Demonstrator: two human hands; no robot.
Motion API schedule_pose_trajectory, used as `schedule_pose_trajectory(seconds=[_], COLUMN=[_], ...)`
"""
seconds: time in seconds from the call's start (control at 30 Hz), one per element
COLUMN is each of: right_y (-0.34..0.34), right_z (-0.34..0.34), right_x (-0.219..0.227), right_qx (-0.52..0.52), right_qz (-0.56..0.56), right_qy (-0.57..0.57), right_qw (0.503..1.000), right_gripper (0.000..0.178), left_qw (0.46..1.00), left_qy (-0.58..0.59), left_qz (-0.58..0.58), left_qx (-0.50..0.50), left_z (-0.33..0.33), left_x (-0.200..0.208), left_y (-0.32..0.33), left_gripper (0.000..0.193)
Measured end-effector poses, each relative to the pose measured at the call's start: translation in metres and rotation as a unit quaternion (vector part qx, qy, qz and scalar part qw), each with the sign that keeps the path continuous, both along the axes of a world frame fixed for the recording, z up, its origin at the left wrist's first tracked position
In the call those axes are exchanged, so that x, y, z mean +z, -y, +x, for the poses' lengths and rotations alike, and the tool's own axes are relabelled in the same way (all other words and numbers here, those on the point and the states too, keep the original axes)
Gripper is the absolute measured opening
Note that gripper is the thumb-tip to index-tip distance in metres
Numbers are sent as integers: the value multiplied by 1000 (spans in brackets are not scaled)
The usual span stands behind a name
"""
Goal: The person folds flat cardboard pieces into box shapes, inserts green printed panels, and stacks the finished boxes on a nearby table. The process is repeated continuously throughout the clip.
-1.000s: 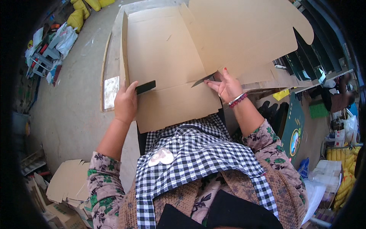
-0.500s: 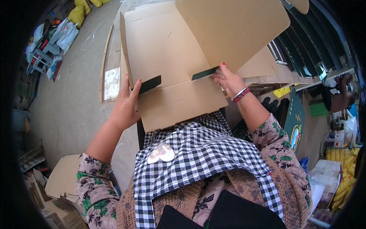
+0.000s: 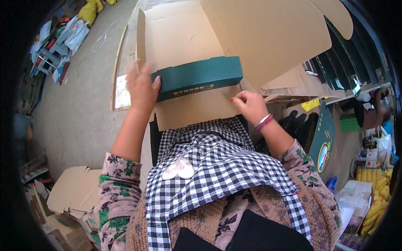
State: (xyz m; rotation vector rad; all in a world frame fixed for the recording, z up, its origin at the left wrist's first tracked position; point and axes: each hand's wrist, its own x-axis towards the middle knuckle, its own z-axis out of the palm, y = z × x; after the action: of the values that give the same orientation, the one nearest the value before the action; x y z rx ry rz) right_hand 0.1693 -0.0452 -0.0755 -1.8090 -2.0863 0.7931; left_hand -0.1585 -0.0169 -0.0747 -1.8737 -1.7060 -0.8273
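Note:
A cardboard box (image 3: 180, 39), brown inside, lies partly folded in front of me, its wide lid panel (image 3: 272, 37) raised at the right. Across its near end stands a dark green panel (image 3: 201, 77) with printing, and a brown flap (image 3: 197, 109) extends from there toward my apron. My left hand (image 3: 142, 85) is at the panel's left end, thumb against the green side, fingers apart and blurred. Beside the flap's right edge, my right hand (image 3: 251, 106) is closed with curled fingers; whatever they may pinch is hidden.
Dark green boxes (image 3: 341, 58) are stacked at the right, beside a cardboard-topped table (image 3: 289, 81). Flattened cardboard (image 3: 75, 188) lies at lower left. Yellow sacks (image 3: 87, 14) and bags are at the far left. Another person (image 3: 370, 108) is at the far right.
The near end has folded up, bringing its green printed side into view and covering the two small corner tabs. My left hand has moved up a little; my right hand has come lower, fingers curled.

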Motion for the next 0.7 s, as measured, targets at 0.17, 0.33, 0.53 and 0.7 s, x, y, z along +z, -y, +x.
schedule_pose_trajectory(seconds=[0.17, 0.33, 0.53, 0.7], right_y=[-48, -79, -75, -79], right_z=[-48, -48, -58, -63], right_x=[18, -2, 9, 19], right_qx=[200, 260, 271, 313], right_qz=[393, 72, 19, -35], right_qy=[82, 212, 215, 241], right_qw=[894, 939, 938, 918], right_gripper=[31, 27, 22, 17], left_qw=[957, 856, 793, 747], left_qy=[-25, -87, -81, -20], left_qz=[-216, -473, -562, -624], left_qx=[-193, -192, -219, -229], left_z=[-4, -6, -10, -10], left_x=[8, 12, 5, 14], left_y=[12, 4, -10, -14], left_gripper=[32, 20, 16, 15])
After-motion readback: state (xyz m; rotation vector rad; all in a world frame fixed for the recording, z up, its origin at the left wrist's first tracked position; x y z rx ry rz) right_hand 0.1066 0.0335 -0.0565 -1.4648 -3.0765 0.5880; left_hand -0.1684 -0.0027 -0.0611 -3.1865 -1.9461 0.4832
